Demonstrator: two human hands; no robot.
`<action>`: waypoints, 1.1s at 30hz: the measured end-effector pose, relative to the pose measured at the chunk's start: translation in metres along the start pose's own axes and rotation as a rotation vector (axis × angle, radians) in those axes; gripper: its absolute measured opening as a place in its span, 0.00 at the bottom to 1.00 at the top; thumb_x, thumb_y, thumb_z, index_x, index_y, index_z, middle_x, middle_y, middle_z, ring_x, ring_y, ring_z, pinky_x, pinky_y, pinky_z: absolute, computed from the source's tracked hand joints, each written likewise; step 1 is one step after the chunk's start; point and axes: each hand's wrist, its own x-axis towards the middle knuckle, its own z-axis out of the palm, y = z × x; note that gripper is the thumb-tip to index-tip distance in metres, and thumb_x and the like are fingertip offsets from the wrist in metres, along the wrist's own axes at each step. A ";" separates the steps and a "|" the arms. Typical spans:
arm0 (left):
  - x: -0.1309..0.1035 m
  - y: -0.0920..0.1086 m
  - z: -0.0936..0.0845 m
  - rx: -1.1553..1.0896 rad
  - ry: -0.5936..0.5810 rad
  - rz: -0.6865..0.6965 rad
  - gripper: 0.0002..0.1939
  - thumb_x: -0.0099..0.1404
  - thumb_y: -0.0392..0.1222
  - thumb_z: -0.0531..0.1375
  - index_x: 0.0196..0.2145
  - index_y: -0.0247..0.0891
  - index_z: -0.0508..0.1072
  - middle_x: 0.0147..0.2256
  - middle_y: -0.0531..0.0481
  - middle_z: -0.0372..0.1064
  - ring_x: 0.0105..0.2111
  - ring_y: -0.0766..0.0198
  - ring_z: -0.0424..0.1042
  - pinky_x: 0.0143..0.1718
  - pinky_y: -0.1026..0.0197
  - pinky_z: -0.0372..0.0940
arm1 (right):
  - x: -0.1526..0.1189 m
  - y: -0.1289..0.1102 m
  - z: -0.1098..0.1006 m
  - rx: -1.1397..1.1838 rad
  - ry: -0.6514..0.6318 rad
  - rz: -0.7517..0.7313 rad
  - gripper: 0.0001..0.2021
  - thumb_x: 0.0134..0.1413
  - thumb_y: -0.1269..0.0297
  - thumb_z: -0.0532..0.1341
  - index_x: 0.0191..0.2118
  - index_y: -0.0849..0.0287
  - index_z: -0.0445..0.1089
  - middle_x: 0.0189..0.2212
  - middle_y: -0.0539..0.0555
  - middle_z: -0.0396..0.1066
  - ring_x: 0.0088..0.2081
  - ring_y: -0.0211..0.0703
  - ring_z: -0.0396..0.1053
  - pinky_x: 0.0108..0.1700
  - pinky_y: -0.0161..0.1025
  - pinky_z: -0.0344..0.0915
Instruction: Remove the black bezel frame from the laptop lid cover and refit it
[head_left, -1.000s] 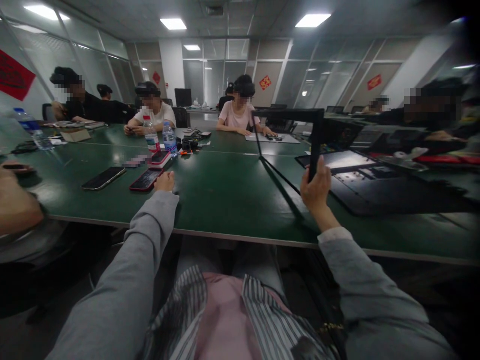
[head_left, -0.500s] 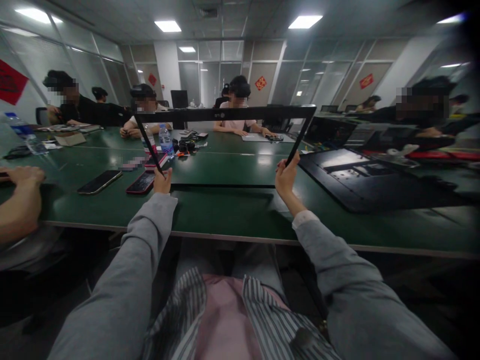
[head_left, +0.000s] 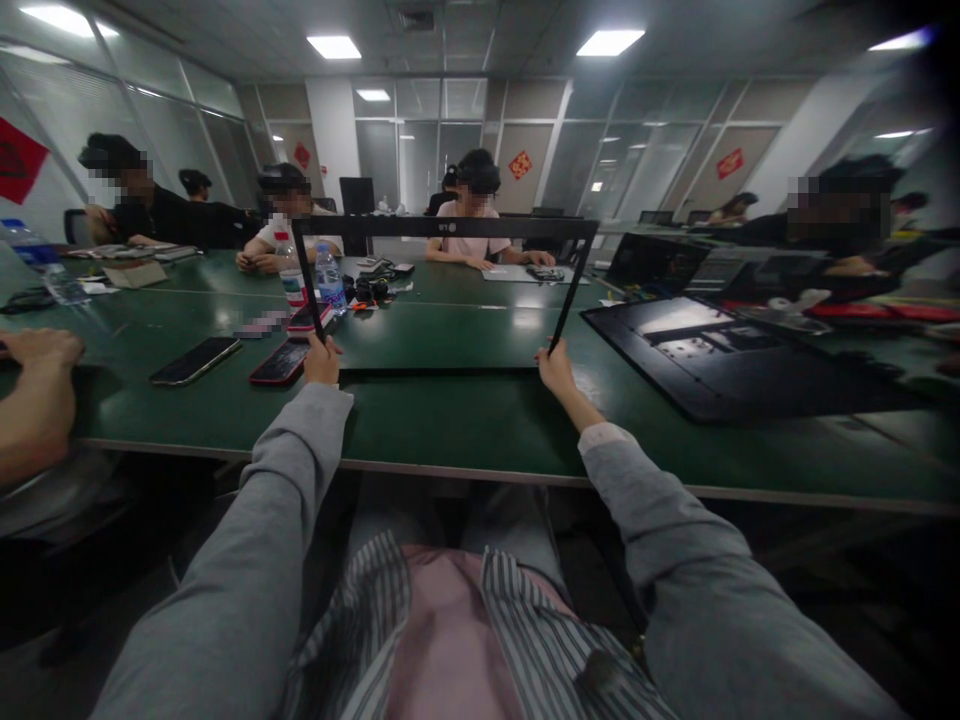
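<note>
A thin black monitor bezel (head_left: 390, 228), an open rectangular frame with a small logo on its upper bar, stands upright above the green table. My left hand (head_left: 322, 360) is closed around its lower left side. At the lower right corner, my right hand (head_left: 556, 368) grips the other side. Through the frame's opening I see the table and a person across it. On the table to the right lies a large black monitor panel (head_left: 720, 365), flat, with a lighter patch and small fittings on its upper face.
Two phones, one dark (head_left: 196, 361) and one red-edged (head_left: 280, 361), lie left of my left hand. Behind them stand water bottles (head_left: 330, 280) and small black parts (head_left: 367, 290). A co-worker's forearm (head_left: 43, 390) rests at the left table edge. Other people sit across the green table (head_left: 442, 420).
The bezel's right side has swung inward and its top bar now looks narrower. My right hand has moved left and slightly down with it; my left hand has barely moved.
</note>
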 end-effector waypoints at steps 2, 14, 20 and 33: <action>0.000 0.001 -0.001 0.036 -0.010 -0.010 0.21 0.76 0.42 0.48 0.62 0.34 0.61 0.41 0.42 0.80 0.49 0.52 0.77 0.52 0.54 0.65 | 0.002 0.004 0.003 0.048 -0.030 0.065 0.24 0.68 0.62 0.48 0.64 0.68 0.57 0.45 0.67 0.75 0.45 0.52 0.75 0.50 0.46 0.69; 0.001 -0.009 -0.004 0.379 -0.200 0.017 0.19 0.71 0.46 0.53 0.51 0.36 0.78 0.50 0.33 0.76 0.53 0.47 0.73 0.52 0.53 0.65 | 0.001 0.010 0.001 -0.213 -0.118 0.019 0.19 0.63 0.66 0.53 0.52 0.68 0.74 0.49 0.69 0.75 0.54 0.57 0.71 0.58 0.48 0.64; 0.004 -0.016 -0.001 0.405 -0.186 0.042 0.23 0.72 0.48 0.53 0.55 0.34 0.77 0.52 0.31 0.74 0.53 0.45 0.73 0.53 0.52 0.65 | 0.000 0.010 0.002 -0.307 -0.102 0.035 0.23 0.65 0.65 0.52 0.59 0.71 0.71 0.52 0.70 0.73 0.57 0.59 0.68 0.61 0.51 0.60; 0.002 -0.014 -0.003 0.434 -0.220 0.005 0.21 0.70 0.48 0.56 0.52 0.34 0.80 0.48 0.31 0.75 0.51 0.44 0.73 0.51 0.49 0.67 | -0.004 0.007 -0.003 -0.403 -0.163 0.012 0.23 0.65 0.64 0.51 0.57 0.71 0.73 0.52 0.72 0.73 0.58 0.61 0.66 0.61 0.54 0.58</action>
